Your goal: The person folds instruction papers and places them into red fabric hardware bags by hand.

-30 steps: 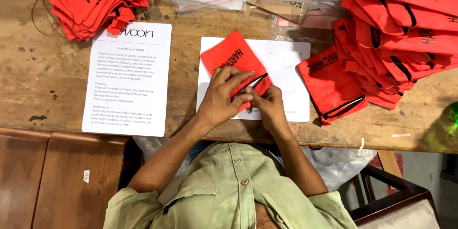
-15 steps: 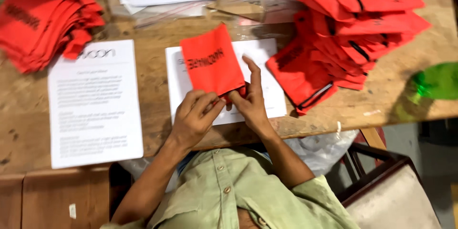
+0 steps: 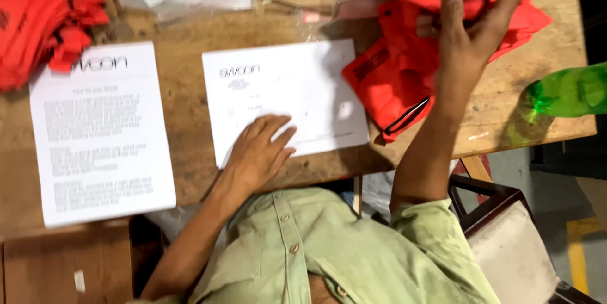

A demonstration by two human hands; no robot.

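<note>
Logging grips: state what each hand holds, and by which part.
Left hand holds nothing, resting flat on the white sheet. Right hand reaches onto the red pouch pile; any grip cannot be told.

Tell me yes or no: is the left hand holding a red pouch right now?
No. The left hand lies flat, palm down, on the white printed sheet with nothing in its grip, while the right hand reaches to the red pouches.

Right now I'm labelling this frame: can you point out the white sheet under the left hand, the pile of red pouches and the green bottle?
white sheet (image 3: pixel 303 86), head view, bare upper middle.
pile of red pouches (image 3: pixel 395 73), head view, lower pouch's face.
green bottle (image 3: pixel 569 92), head view, body.
</note>
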